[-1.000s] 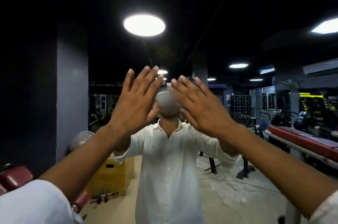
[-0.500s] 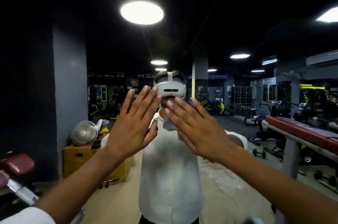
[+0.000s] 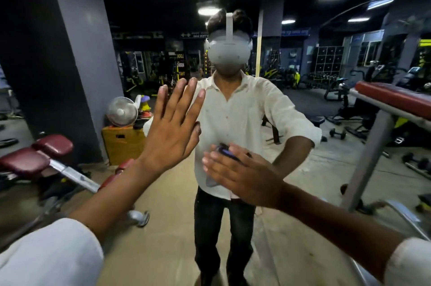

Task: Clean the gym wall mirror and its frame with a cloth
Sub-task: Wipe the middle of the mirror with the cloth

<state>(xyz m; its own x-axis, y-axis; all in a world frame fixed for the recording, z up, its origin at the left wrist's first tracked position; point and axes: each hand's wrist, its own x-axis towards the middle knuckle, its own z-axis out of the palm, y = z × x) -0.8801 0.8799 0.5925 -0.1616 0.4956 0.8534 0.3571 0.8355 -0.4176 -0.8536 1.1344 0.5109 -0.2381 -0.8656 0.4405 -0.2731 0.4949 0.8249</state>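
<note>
Head view: left hand (image 3: 172, 127) upright, flat; right hand (image 3: 242, 178) flat on cloth (image 3: 224, 151).

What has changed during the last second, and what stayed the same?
Both hands moved down the mirror: the left hand from the reflected head to the chest, the right hand lower, to the waist. Both stay flat and open; the right still presses the cloth.

My left hand (image 3: 170, 131) lies on the mirror (image 3: 163, 227), up and left of my right hand (image 3: 240, 176), which has the cloth (image 3: 225, 151) under it. Left of both, a fan (image 3: 122, 112) stands on a box (image 3: 123, 145); a bench (image 3: 394, 99) lies right
</note>
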